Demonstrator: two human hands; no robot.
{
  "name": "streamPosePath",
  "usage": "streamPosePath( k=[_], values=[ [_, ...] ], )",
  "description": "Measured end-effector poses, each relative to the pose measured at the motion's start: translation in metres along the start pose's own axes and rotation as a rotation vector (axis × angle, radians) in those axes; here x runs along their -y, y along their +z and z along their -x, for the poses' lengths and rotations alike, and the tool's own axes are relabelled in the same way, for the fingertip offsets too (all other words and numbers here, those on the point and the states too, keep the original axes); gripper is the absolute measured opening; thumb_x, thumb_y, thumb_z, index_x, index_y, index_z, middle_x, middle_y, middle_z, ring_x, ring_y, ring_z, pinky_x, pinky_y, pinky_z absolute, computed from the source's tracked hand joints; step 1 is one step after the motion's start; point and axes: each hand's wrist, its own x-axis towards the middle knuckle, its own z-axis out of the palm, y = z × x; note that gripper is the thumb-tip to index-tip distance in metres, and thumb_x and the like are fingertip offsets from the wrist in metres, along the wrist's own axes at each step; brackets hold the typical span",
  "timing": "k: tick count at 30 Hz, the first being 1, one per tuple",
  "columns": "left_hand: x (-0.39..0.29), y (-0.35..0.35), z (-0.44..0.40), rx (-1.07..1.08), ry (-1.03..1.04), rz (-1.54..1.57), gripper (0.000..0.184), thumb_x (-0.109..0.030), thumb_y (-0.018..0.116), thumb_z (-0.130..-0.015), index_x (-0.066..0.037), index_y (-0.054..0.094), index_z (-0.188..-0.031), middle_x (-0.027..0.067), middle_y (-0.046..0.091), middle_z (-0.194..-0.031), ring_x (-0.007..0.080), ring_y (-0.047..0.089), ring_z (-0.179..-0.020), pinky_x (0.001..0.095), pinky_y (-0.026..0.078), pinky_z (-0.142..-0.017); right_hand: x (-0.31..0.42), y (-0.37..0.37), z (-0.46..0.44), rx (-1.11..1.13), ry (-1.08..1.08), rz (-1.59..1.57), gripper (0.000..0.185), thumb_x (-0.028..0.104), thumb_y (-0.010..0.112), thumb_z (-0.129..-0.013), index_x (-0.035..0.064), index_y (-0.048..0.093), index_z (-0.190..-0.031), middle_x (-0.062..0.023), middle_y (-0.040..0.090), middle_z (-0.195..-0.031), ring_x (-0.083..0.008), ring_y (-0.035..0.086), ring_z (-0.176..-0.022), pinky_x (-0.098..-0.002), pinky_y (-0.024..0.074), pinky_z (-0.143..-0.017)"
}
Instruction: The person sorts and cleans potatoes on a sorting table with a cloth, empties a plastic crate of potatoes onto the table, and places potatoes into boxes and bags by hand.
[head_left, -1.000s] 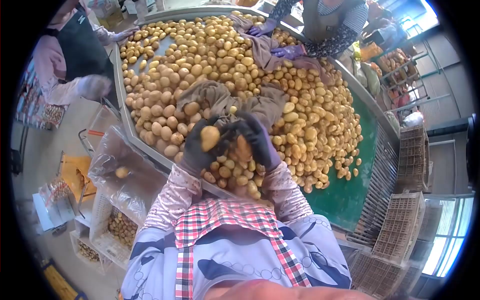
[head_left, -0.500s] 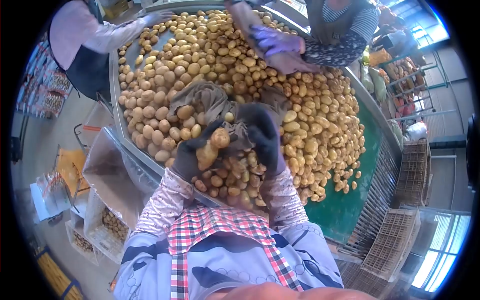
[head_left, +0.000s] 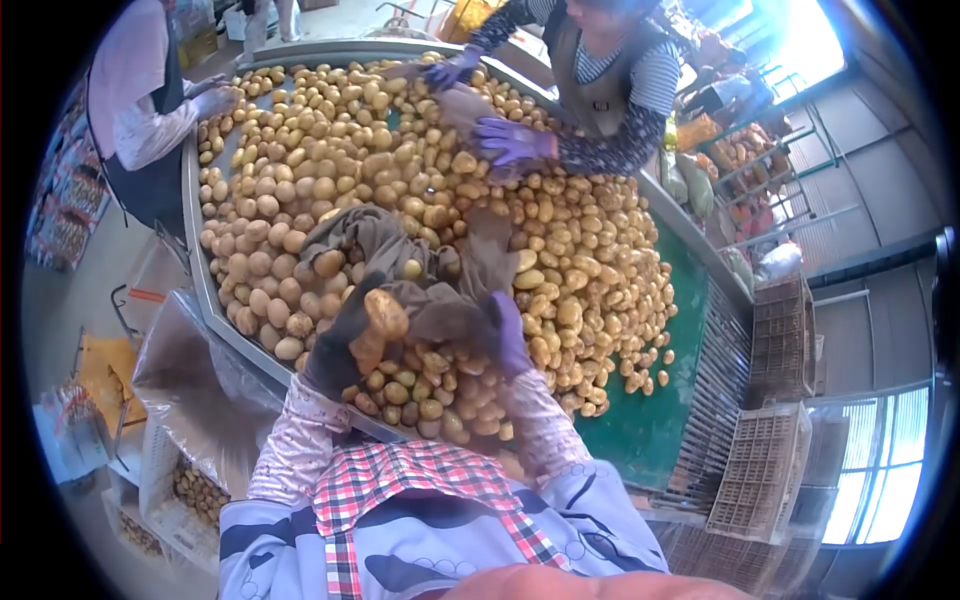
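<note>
My left hand [head_left: 338, 345], in a dark glove, is closed around a large knobbly potato [head_left: 386, 314], with another potato surface showing just below it. My right hand [head_left: 508, 335], in a purple and dark glove, grips the edge of a crumpled grey-brown cloth [head_left: 440, 305], its fingertips partly hidden. The cloth lies over the potato heap and stretches between both hands. Directly below my hands, close to the table's near edge, is a group of smaller potatoes [head_left: 425, 390], some greenish.
Potatoes [head_left: 590, 260] cover much of the metal-rimmed table [head_left: 195, 250], with green surface [head_left: 640, 430] at right. Across it a co-worker's purple-gloved hands [head_left: 510, 142] touch the heap; another person [head_left: 150, 110] stands at left. Crates [head_left: 762, 470] stand right, a plastic-lined bin [head_left: 190, 390] left.
The view has shifted, so the table appears lower and further left. My hands have moved slightly apart, the left keeping the potato. Both of the co-worker's purple gloves now show.
</note>
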Motion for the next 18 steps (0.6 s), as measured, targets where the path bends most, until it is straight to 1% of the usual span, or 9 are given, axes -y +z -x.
streamPosePath(
  k=[1, 4, 6, 7, 9, 11, 12, 14, 18],
  values=[
    [0.005, -0.006, 0.010, -0.015, 0.031, -0.073, 0.057, 0.003, 0.058, -0.088, 0.004, 0.033, -0.140, 0.0086, 0.057, -0.116, 0.0174, 0.057, -0.106, 0.0289, 0.044, -0.095, -0.014, 0.001, 0.012, -0.091, 0.019, -0.507, 0.010, 0.010, 0.057, -0.091, 0.0028, 0.060, -0.097, 0.0023, 0.057, -0.086, -0.0075, 0.050, -0.080, -0.0247, 0.0429, -0.067],
    [0.026, -0.016, 0.029, -0.076, -0.055, 0.167, 0.055, -0.006, 0.059, -0.089, 0.001, 0.036, -0.138, 0.0090, 0.057, -0.117, 0.0180, 0.057, -0.106, 0.0294, 0.046, -0.090, 0.043, -0.043, 0.041, -0.317, -0.072, -0.519, 0.020, 0.019, 0.051, -0.098, 0.0027, 0.061, -0.095, 0.0020, 0.058, -0.085, -0.0072, 0.048, -0.077, -0.0244, 0.0431, -0.070],
    [0.044, -0.021, 0.034, -0.109, -0.320, 0.946, 0.045, -0.019, 0.054, -0.094, -0.001, 0.042, -0.134, 0.0083, 0.056, -0.118, 0.0174, 0.057, -0.103, 0.0287, 0.049, -0.087, 0.044, -0.055, 0.043, -0.486, -0.246, -0.401, 0.021, 0.018, 0.048, -0.099, 0.0004, 0.060, -0.102, -0.0026, 0.061, -0.094, -0.0110, 0.052, -0.085, -0.0258, 0.0441, -0.077],
    [0.045, -0.024, 0.033, -0.120, -0.453, 1.337, 0.042, -0.025, 0.052, -0.097, -0.002, 0.045, -0.132, 0.0080, 0.056, -0.119, 0.0170, 0.058, -0.102, 0.0284, 0.050, -0.085, 0.058, -0.058, 0.043, -0.467, -0.147, -0.782, 0.021, 0.017, 0.048, -0.099, -0.0001, 0.059, -0.104, -0.0050, 0.061, -0.100, -0.0129, 0.053, -0.088, -0.0260, 0.0442, -0.079],
    [0.050, -0.033, 0.032, -0.194, -0.576, 1.160, 0.044, -0.036, 0.050, -0.097, -0.003, 0.049, -0.126, 0.0055, 0.059, -0.104, 0.0166, 0.058, -0.091, 0.0269, 0.050, -0.078, 0.106, -0.065, 0.037, -0.369, -0.494, 0.124, 0.030, 0.020, 0.056, -0.091, 0.0013, 0.055, -0.115, -0.0135, 0.056, -0.110, -0.0218, 0.050, -0.107, -0.0370, 0.0402, -0.091],
    [0.066, -0.043, 0.026, -0.301, -0.710, 1.108, 0.044, -0.038, 0.051, -0.096, -0.002, 0.052, -0.123, 0.0046, 0.059, -0.099, 0.0165, 0.058, -0.089, 0.0269, 0.050, -0.079, 0.061, -0.014, 0.020, -0.396, -0.368, -0.039, 0.041, 0.021, 0.065, -0.086, 0.0012, 0.052, -0.119, -0.0155, 0.049, -0.127, -0.0278, 0.052, -0.110, -0.0354, 0.0418, -0.093],
    [0.063, -0.045, 0.016, -0.335, -0.687, 1.027, 0.041, -0.037, 0.053, -0.094, -0.004, 0.054, -0.116, 0.0040, 0.059, -0.096, 0.0156, 0.057, -0.086, 0.0265, 0.048, -0.076, 0.066, 0.000, 0.002, -0.279, -0.378, 0.404, 0.058, 0.031, 0.068, -0.081, 0.0029, 0.048, -0.127, -0.0189, 0.042, -0.133, -0.0401, 0.042, -0.123, -0.0491, 0.0334, -0.103],
    [0.039, -0.042, -0.011, -0.401, -0.652, 0.873, 0.034, -0.037, 0.057, -0.089, -0.006, 0.058, -0.102, 0.0029, 0.059, -0.091, 0.0138, 0.055, -0.079, 0.0256, 0.045, -0.070, 0.017, 0.066, -0.038, -0.119, -0.245, 0.705, 0.074, 0.044, 0.067, -0.079, 0.0081, 0.039, -0.137, -0.0201, 0.032, -0.142, -0.0468, 0.030, -0.130, -0.0617, 0.0247, -0.104],
    [0.049, -0.046, -0.042, -0.347, -0.613, 0.478, 0.035, -0.038, 0.054, -0.086, -0.004, 0.060, -0.083, 0.0013, 0.058, -0.081, 0.0119, 0.052, -0.074, 0.0252, 0.042, -0.068, 0.051, 0.059, -0.139, 0.001, -0.086, 0.561, 0.078, 0.044, 0.063, -0.083, 0.0135, 0.028, -0.145, -0.0235, 0.024, -0.149, -0.0468, 0.024, -0.135, -0.0613, 0.0227, -0.106]
  ],
)
